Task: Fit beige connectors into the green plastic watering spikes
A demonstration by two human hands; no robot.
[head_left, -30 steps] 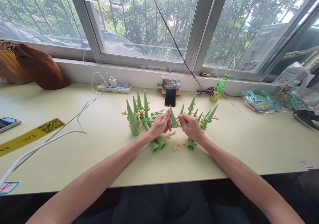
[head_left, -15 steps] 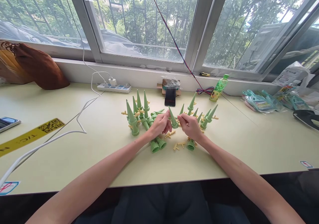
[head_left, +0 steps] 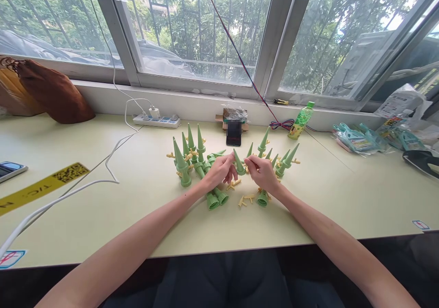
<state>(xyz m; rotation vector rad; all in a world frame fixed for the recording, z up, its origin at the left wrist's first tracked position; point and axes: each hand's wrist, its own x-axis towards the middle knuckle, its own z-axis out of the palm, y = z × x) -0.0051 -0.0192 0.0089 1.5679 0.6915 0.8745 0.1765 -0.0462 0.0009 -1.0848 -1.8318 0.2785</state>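
Observation:
My left hand (head_left: pixel 219 173) is closed round the base of a green cone-shaped spike (head_left: pixel 238 162), held upright just above the table. My right hand (head_left: pixel 262 173) is pinched at the spike's right side, on something too small to make out. Several more green spikes (head_left: pixel 188 155) stand and lie in a cluster to the left, and others (head_left: pixel 286 159) stand to the right. Small yellow T-shaped connectors (head_left: pixel 245 200) lie loose on the pale table (head_left: pixel 103 207) under my hands.
A phone (head_left: pixel 233 133) leans at the back centre by a small box. A white power strip (head_left: pixel 156 121) and cable run left. A green bottle (head_left: pixel 301 120), packaged teal items (head_left: pixel 356 139), a brown bag (head_left: pixel 51 95) and yellow tape (head_left: pixel 41 187) lie around.
Both hands stay on the same spike; it tilts and shifts only slightly between the frames.

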